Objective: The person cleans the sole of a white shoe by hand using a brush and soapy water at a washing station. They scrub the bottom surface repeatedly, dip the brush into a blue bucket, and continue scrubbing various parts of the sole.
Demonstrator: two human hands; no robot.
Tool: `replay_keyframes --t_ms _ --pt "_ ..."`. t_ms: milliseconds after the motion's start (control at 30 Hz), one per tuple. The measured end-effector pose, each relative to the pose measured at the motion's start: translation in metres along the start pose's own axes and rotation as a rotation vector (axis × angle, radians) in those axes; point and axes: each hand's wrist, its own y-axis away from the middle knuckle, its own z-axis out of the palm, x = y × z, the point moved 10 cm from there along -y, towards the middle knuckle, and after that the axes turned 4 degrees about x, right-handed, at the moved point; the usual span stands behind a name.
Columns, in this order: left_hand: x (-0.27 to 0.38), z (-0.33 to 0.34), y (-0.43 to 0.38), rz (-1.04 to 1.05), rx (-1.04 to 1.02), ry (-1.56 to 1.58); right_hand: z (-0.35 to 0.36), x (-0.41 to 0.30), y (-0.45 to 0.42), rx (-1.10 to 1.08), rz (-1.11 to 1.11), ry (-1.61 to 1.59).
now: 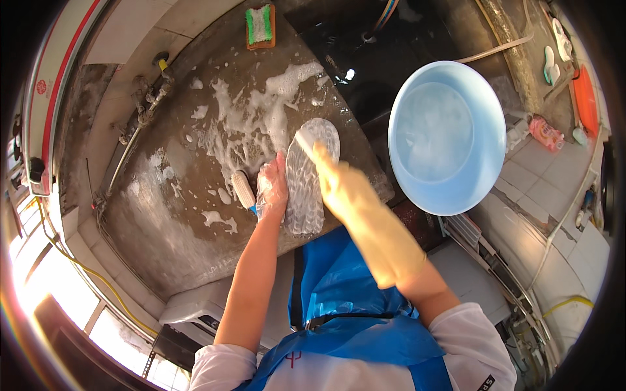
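On the wet, sudsy countertop (195, 254) lies a shoe (305, 205), its pale treaded sole facing up and covered with suds. My left hand (272, 188), in a thin clear plastic glove, rests against the shoe's left side. My right hand (335, 178), in a long yellow rubber glove, is closed around a whitish tool (305, 141), probably a brush, laid over the upper part of the sole. Its working end is blurred. Just left of my left hand lies a brush with pale bristles (243, 189) and a blue part.
A large light-blue basin (489, 161) with cloudy water stands at the right, beside a dark water-filled sink (381, 73). A green-and-white scrubbing brush (259, 29) lies at the counter's far edge. Pipes (128, 151) run along the left wall. Pale shoes (551, 66) stand far right.
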Motion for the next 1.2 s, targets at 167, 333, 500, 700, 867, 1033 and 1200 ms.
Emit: replay_keyframes --t_ms 167,333,500,700,867,1033,1200 --pt "-0.005 0.007 -0.01 -0.073 -0.121 -0.21 -0.009 0.014 -0.035 0.126 0.095 -0.202" --pt "-0.008 0.004 -0.003 -0.07 -0.093 -0.03 -0.004 0.004 -0.035 0.092 0.055 -0.118" --pt "-0.013 0.009 -0.007 -0.139 -0.161 -0.213 0.024 -0.01 0.0 -0.034 -0.027 0.006" --pt "0.007 0.009 -0.002 0.009 -0.046 -0.029 0.024 0.009 -0.039 -0.11 -0.051 0.212" --pt "0.008 -0.005 -0.002 -0.002 -0.009 -0.084 0.035 -0.013 0.029 -0.065 -0.021 0.016" --pt "0.01 -0.004 -0.006 -0.01 -0.044 -0.067 0.021 -0.01 0.0 0.148 -0.084 -0.141" --pt "0.012 0.003 -0.005 0.036 0.008 -0.021 0.042 -0.011 0.031 0.116 -0.227 0.068"
